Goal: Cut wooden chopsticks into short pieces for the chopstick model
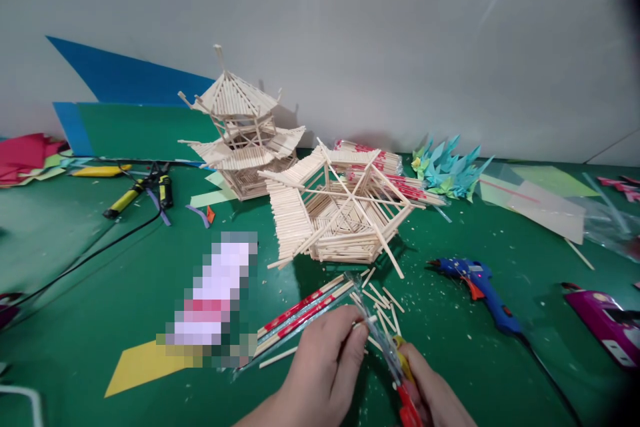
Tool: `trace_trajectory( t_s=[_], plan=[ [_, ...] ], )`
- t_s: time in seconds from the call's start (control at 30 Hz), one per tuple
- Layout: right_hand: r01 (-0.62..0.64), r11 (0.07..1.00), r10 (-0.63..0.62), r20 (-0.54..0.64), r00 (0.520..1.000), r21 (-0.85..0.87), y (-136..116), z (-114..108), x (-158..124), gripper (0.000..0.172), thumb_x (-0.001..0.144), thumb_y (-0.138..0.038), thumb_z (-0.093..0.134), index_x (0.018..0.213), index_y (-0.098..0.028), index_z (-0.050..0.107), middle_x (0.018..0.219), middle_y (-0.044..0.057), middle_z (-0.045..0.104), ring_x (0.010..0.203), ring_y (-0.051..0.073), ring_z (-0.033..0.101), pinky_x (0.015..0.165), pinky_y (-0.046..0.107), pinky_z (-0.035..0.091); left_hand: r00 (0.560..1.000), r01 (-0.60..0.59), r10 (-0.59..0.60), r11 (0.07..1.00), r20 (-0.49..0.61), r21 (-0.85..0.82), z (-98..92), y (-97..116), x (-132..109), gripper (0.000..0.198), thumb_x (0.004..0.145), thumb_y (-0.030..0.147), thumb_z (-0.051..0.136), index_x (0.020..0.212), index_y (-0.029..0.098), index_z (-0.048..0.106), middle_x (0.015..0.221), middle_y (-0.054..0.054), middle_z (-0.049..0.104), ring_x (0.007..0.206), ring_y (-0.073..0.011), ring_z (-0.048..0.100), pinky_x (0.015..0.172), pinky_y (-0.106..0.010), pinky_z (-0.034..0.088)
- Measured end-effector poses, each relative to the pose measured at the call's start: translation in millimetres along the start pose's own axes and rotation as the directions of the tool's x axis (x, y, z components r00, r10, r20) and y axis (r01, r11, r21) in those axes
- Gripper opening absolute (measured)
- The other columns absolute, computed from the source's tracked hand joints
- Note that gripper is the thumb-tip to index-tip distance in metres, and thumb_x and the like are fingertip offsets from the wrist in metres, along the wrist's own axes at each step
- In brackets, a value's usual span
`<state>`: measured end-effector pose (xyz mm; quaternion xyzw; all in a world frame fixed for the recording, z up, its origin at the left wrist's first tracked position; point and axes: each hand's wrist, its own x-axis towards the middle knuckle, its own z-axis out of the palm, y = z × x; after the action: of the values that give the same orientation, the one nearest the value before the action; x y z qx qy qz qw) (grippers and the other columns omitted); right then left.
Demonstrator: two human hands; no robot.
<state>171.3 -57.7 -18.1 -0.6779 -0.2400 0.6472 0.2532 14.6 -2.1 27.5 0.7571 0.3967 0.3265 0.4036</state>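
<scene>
Near the front edge, my left hand (327,360) is closed, thumb against forefinger, on a thin wooden stick (371,320) whose pale end shows at the metal jaws of the cutting pliers (393,353). My right hand (435,390) grips the pliers by their red and yellow handles. Short cut sticks (385,303) lie just beyond the jaws. To the left are long sticks in red-banded clear wrappers (310,307). Behind them sits a six-sided stick frame (290,220), partly roofed with rows of sticks. A tiered stick pagoda (240,97) stands farther back.
A blue glue gun (475,277) lies at right, its cord running forward, beside a purple device (600,320). Teal folded paper (450,163) and wrapped stick bundles (385,160) lie at the back. Yellow-black pliers (130,197) and a blurred-out object (215,293) are at left.
</scene>
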Motion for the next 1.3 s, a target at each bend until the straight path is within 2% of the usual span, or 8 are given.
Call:
trace_trajectory(
  t_s=[0.17,0.33,0.43,0.63,0.73,0.97,1.13,1.3],
  plan=[
    [0.04,0.998,-0.041,-0.008,0.999,-0.053,4,-1,4,0.031,0.069,-0.054,0.051,0.071,-0.023,0.055,0.047,-0.006,0.039,0.044,0.009,0.036,0.044,0.021,0.032,0.985,-0.162,0.162,0.987,-0.066,0.01,2.9,-7,-2,0.021,0.085,0.015,0.035,0.072,0.017,0.051,0.062,-0.002,0.054,0.055,-0.0131,0.049,0.053,-0.021,0.038],
    [0.031,0.999,-0.034,-0.085,0.996,-0.035,8,-1,5,0.043,0.074,-0.06,0.039,0.065,-0.021,0.054,0.047,-0.005,0.038,0.042,0.009,0.033,0.043,0.02,0.031,0.989,0.08,-0.045,0.965,0.141,-0.249,-6.9,2,2,0.027,0.089,0.023,0.033,0.081,0.014,0.057,0.076,-0.006,0.061,0.068,-0.0147,0.055,0.061,-0.022,0.043],
    [-0.012,1.0,0.013,-0.103,0.995,0.003,9,-2,4,0.044,0.071,-0.062,0.041,0.066,-0.021,0.055,0.047,-0.005,0.039,0.044,0.01,0.035,0.045,0.021,0.032,0.982,0.132,-0.086,0.95,0.17,-0.283,-8.7,5,3,0.029,0.089,0.026,0.033,0.081,0.013,0.058,0.077,-0.007,0.061,0.069,-0.0154,0.055,0.064,-0.023,0.043],
    [-0.043,0.985,0.04,0.021,0.999,0.167,6,3,0,0.042,0.068,-0.062,0.043,0.069,-0.021,0.052,0.057,-0.002,0.05,0.056,0.012,0.049,0.059,0.022,0.04,0.998,0.014,0.001,0.967,0.056,-0.255,0.8,-4,-4,0.025,0.087,0.027,0.037,0.08,0.016,0.058,0.07,-0.004,0.059,0.065,-0.0149,0.055,0.063,-0.022,0.043],
    [-0.058,0.99,0.058,0.002,0.998,0.132,5,3,0,0.042,0.073,-0.061,0.037,0.071,-0.021,0.051,0.055,-0.003,0.045,0.053,0.012,0.045,0.056,0.021,0.039,0.999,-0.025,0.031,0.966,0.019,-0.259,2.0,-5,-4,0.026,0.087,0.029,0.038,0.079,0.016,0.059,0.07,-0.004,0.059,0.063,-0.0148,0.054,0.062,-0.022,0.043],
    [0.133,0.972,-0.142,-0.035,0.989,-0.195,5,-8,-1,0.029,0.07,-0.052,0.045,0.076,-0.023,0.05,0.055,-0.006,0.039,0.048,0.01,0.035,0.048,0.019,0.032,0.946,0.314,-0.206,0.771,0.25,-0.554,-8.5,-1,-1,0.029,0.083,0.039,0.046,0.075,0.014,0.059,0.064,0.0,0.05,0.057,-0.0097,0.042,0.051,-0.019,0.034],
    [0.178,0.961,-0.191,-0.042,0.981,-0.213,5,-5,-7,0.021,0.065,-0.04,0.055,0.074,-0.022,0.051,0.055,-0.005,0.045,0.053,0.011,0.042,0.053,0.02,0.035,0.895,0.443,-0.263,0.627,0.361,-0.641,-5.9,-2,-5,0.034,0.078,0.046,0.049,0.069,0.014,0.055,0.054,0.006,0.034,0.046,-0.0064,0.025,0.042,-0.018,0.02],
    [0.089,0.993,-0.094,-0.059,0.994,-0.077,-2,2,-5,0.03,0.074,-0.049,0.041,0.069,-0.021,0.051,0.052,-0.004,0.045,0.05,0.011,0.042,0.05,0.02,0.036,0.983,0.178,-0.151,0.929,0.105,-0.324,-0.2,3,-5,0.025,0.086,0.03,0.039,0.074,0.015,0.055,0.067,-0.003,0.052,0.06,-0.0126,0.045,0.056,-0.022,0.036]
  ],
)
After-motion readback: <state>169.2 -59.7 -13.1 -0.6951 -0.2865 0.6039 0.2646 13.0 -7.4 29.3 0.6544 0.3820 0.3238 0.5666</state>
